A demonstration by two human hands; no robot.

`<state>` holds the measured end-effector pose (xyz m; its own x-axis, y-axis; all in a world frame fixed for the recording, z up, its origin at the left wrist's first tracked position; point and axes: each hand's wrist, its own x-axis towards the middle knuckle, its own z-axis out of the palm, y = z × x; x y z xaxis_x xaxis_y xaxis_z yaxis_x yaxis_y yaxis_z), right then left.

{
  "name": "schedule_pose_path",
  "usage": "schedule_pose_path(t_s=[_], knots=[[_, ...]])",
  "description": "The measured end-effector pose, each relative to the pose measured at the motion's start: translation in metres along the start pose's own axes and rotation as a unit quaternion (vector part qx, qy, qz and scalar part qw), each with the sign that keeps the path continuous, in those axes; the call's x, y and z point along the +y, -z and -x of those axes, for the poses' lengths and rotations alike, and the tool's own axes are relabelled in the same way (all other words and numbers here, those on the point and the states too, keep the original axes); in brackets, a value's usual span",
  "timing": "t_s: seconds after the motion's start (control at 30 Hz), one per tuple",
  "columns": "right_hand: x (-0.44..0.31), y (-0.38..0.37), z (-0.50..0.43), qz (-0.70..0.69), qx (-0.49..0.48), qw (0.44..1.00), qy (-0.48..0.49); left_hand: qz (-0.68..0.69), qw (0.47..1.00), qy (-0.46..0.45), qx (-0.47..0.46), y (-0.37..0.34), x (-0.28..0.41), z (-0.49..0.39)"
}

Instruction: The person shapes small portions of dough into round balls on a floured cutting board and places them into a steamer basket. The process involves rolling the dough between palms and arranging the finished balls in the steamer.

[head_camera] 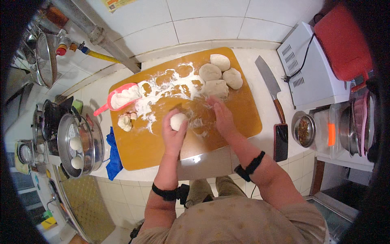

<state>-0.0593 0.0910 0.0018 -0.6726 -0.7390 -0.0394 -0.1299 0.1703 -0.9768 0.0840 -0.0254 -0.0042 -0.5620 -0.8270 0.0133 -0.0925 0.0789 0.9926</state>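
My left hand (174, 134) curls around a smooth round dough ball (179, 121) over the front half of a wooden board (240, 122). My right hand (223, 117) holds nothing visible; its fingers lie together and point at the nearest of several dough pieces. Whether the fingertips touch that dough piece (215, 88) I cannot tell. Behind it sit a rounded dough piece (210, 72), another at the back (220, 62) and one on the right (232, 78). White flour (182, 87) is spread across the board's middle and left.
A red scoop (102, 109) of flour and some dough scraps (125, 122) lie at the board's left. Farther left stands a steamer pot (97, 146) with dough balls inside. Rightward are a cleaver (268, 76), a phone (280, 142), a metal bowl (310, 123) and a white appliance (317, 67).
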Motion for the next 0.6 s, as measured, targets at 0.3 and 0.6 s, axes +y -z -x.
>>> schedule_pose_path(t_s=[0.3,0.6], knots=[[0.036,-0.05,-0.046,0.102,-0.071,0.971,0.203,-0.203,0.975,-0.085,0.006,-0.034,-0.012,0.027],[-0.034,-0.046,0.009,-0.203,-0.092,0.968,-0.117,0.3,0.953,0.01,0.044,-0.029,-0.009,-0.002]])
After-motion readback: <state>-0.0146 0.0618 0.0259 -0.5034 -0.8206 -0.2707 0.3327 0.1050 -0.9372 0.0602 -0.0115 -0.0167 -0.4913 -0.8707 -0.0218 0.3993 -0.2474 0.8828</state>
